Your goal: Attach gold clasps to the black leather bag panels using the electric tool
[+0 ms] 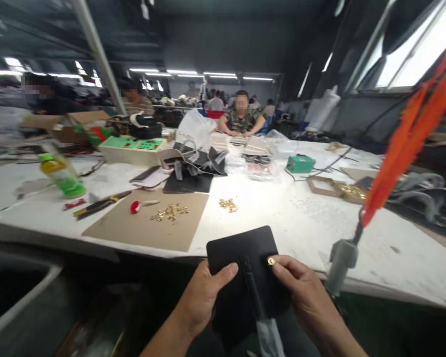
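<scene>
My left hand (204, 292) grips the left edge of a black leather panel (226, 253), thumb on its face. Down the panel's middle runs a narrow black strap (250, 282), with clear plastic wrap (269, 337) around its lower end. Between the thumb and forefinger of my right hand (301, 282) is a small round gold metal fitting (271, 261), held at the panel's right edge. Beyond the panel, a small pile of gold fittings (228, 205) lies on the white table (267, 208). More gold fittings (171, 211) are scattered on a brown cardboard sheet (144, 233).
Pliers (100, 204) and a red-capped tool (136, 206) lie at left, near a green-labelled bottle (62, 174). An orange cord with a grey tool (344, 260) hangs at right. Stacked black pieces (189, 182) lie mid-table. A co-worker (241, 116) sits across.
</scene>
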`<state>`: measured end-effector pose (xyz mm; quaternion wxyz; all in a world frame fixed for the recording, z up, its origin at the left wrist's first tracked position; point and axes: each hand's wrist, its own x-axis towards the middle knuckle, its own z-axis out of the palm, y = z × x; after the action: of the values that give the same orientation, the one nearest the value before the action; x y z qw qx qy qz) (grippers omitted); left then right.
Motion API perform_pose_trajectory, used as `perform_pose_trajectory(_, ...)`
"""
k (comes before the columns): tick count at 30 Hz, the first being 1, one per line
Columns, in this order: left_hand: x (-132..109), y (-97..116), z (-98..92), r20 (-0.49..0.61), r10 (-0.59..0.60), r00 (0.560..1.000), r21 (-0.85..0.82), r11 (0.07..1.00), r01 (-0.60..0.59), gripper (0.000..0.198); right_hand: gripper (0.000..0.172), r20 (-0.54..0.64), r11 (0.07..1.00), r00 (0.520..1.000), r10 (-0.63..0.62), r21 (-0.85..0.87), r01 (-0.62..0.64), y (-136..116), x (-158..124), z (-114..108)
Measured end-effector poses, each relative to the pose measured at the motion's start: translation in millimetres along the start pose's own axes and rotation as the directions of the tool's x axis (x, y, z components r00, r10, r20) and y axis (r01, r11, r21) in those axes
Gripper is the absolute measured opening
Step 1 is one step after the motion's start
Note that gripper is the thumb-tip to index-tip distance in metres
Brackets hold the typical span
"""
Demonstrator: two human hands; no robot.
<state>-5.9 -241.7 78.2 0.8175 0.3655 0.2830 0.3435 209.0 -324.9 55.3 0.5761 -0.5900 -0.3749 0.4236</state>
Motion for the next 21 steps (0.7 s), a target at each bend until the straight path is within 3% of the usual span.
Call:
perform_pose_trajectory(2,8.3,-9.2,2.5,-0.029,-0.028,0.999,0.052,0.998,0.030,0.047,0.030,-0.156,0.981,0.975,-0.157,-0.143,0.135,-4.4,-2.6,-2.5)
perform_pose_trajectory(4,14.6,-18.1,4.6,-0.090,-0.005,0.996,0.136,0.990,0.018,0.046,0.019,-0.256,0.892,0.890,-0.378,-0.356,0.277,-10.5,-7.5,-5.4)
perform_pose_trajectory(6,20.3,-24.7,5.7,-0.132,0.024,0.991,0.224,0.974,0.006,0.047,0.010,-0.224,0.776,0.814,-0.536,-0.510,0.370,-16.2,-11.2,-7.0)
perform_pose_trajectory(7,22.8,-26.8,6.3,-0.139,0.033,0.990,0.268,0.963,0.005,0.048,0.009,-0.174,0.731,0.801,-0.573,-0.549,0.404,-18.3,-11.7,-6.6)
perform_pose_trajectory(9,26.1,-28.8,8.5,-0.142,0.055,0.988,0.354,0.935,-0.001,0.049,0.010,-0.062,0.688,0.814,-0.577,-0.574,0.444,-20.5,-10.2,-3.1)
perform_pose_trajectory(12,26.8,-28.4,14.3,-0.155,0.104,0.983,0.484,0.875,-0.016,0.049,0.009,0.028,0.701,0.859,-0.511,-0.566,0.435,-19.3,-4.2,4.1)
perform_pose_trajectory(16,22.3,-27.0,19.3,-0.209,0.184,0.961,0.636,0.772,-0.010,0.046,0.008,0.058,0.732,0.897,-0.438,-0.556,0.394,-15.0,4.8,6.6)
perform_pose_trajectory(21,20.9,-31.2,25.8,-0.166,0.243,0.956,0.764,0.644,-0.031,0.042,0.011,0.024,0.716,0.898,-0.440,-0.594,0.367,-14.1,9.3,2.5)
